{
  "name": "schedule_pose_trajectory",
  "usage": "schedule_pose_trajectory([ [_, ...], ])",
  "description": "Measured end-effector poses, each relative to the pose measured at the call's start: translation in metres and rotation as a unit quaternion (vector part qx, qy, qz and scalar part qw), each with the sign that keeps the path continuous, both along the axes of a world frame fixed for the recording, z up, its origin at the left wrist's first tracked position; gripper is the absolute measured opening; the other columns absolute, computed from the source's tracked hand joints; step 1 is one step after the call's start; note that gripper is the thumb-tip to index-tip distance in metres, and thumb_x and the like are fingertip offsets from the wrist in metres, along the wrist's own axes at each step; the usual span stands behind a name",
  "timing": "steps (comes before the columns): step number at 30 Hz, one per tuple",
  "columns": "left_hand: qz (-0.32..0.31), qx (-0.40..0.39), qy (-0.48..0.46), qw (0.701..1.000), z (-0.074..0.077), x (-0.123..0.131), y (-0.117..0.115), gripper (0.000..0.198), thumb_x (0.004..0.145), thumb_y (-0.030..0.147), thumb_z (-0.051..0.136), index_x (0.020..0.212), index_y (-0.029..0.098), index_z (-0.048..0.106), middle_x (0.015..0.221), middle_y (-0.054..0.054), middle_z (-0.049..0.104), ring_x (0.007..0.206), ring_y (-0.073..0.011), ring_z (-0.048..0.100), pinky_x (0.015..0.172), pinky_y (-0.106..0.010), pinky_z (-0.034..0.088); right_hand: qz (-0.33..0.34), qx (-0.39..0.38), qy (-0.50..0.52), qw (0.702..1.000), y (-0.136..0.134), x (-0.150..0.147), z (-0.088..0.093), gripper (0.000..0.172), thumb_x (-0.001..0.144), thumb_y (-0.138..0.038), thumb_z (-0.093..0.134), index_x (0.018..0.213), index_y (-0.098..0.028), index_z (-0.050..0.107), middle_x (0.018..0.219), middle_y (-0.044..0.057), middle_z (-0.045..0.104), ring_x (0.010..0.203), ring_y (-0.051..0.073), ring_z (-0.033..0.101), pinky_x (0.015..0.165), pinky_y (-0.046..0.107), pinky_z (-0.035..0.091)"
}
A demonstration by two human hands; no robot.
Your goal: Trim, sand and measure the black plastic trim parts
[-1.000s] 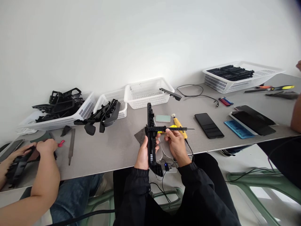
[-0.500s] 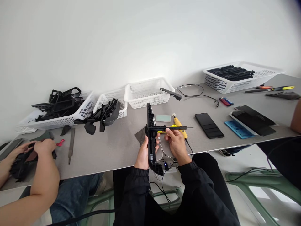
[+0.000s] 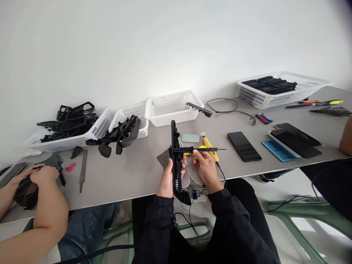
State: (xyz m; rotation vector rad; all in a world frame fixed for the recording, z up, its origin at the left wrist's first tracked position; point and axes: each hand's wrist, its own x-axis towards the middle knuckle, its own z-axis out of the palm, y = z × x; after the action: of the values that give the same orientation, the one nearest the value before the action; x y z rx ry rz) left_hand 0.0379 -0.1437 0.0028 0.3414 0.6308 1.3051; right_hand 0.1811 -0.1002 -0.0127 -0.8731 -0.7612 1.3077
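Note:
My left hand point(image 3: 166, 179) is closed around a long black plastic part point(image 3: 176, 183) with a ribbed inner side and an angled lower end, held upright at the table's front edge. Between thumb and fingers, my right hand point(image 3: 206, 169) grips a black caliper point(image 3: 205, 149). The caliper lies level across the part, its jaw end at the part's left side and its thin depth rod sticking out to the right. Behind my right hand is a yellow corded rotary tool point(image 3: 211, 147). A pale green block point(image 3: 190, 138) and dark sandpaper point(image 3: 163, 159) lie nearby.
White baskets point(image 3: 173, 119) line the wall, some with black parts point(image 3: 268, 85). More black parts point(image 3: 121, 134) rest in front. At left a co-worker's hands point(image 3: 45, 176) hold a black part, near a flat file point(image 3: 83, 170). A phone point(image 3: 244, 146) and blue tray point(image 3: 279, 150) lie right.
My hands, the caliper and the black part hold almost the same position. At left, the co-worker's hands and the part in them have shifted and turned slightly.

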Motion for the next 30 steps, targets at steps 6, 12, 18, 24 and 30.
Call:
schedule_pose_trajectory([
  [6,-0.006,0.002,0.0,1.0,0.0007,-0.0008,-0.0001,0.041,0.098,0.046,0.071,0.118,0.01,0.076,0.125,-0.018,0.071,0.084,-0.0146,0.063,0.064,-0.023,0.049,-0.001,0.0,-0.004,1.0,0.0003,-0.0001,-0.0003,0.034,0.082,-0.051,0.086,0.077,-0.023,0.068,0.062,-0.004,0.058,0.059,0.014,0.049,0.062,0.031,0.04],
  [12,-0.003,-0.003,-0.004,1.0,0.0004,-0.0007,0.0,0.039,0.099,0.045,0.071,0.115,0.009,0.076,0.124,-0.018,0.071,0.083,-0.0142,0.062,0.063,-0.023,0.05,0.0,0.0,-0.003,1.0,-0.0003,0.0002,0.0008,0.035,0.082,-0.052,0.087,0.077,-0.022,0.069,0.061,-0.004,0.058,0.059,0.014,0.049,0.062,0.031,0.04],
  [18,-0.002,-0.001,-0.007,1.0,0.0012,-0.0001,-0.0001,0.04,0.099,0.044,0.071,0.116,0.008,0.077,0.125,-0.018,0.07,0.083,-0.0138,0.062,0.063,-0.021,0.049,0.004,-0.001,0.0,1.0,-0.001,0.0003,0.0016,0.034,0.082,-0.051,0.087,0.076,-0.022,0.069,0.061,-0.004,0.057,0.059,0.014,0.049,0.061,0.031,0.04],
  [24,0.007,-0.01,-0.01,1.0,0.0041,0.0002,-0.0012,0.04,0.101,0.043,0.066,0.118,0.008,0.076,0.126,-0.02,0.072,0.083,-0.0158,0.065,0.063,-0.022,0.052,-0.008,-0.001,0.016,1.0,0.0002,-0.0013,-0.0001,0.034,0.08,-0.049,0.089,0.076,-0.022,0.069,0.063,-0.004,0.058,0.059,0.013,0.05,0.06,0.03,0.041],
  [30,0.031,-0.044,-0.047,0.997,0.0066,0.0008,-0.0027,0.032,0.092,0.014,0.057,0.12,0.009,0.074,0.113,-0.015,0.077,0.093,-0.0216,0.074,0.085,-0.032,0.062,-0.033,-0.005,0.049,0.998,0.0019,-0.0006,-0.0005,0.035,0.08,-0.051,0.087,0.079,-0.024,0.066,0.071,-0.004,0.062,0.056,0.011,0.049,0.057,0.029,0.045],
])
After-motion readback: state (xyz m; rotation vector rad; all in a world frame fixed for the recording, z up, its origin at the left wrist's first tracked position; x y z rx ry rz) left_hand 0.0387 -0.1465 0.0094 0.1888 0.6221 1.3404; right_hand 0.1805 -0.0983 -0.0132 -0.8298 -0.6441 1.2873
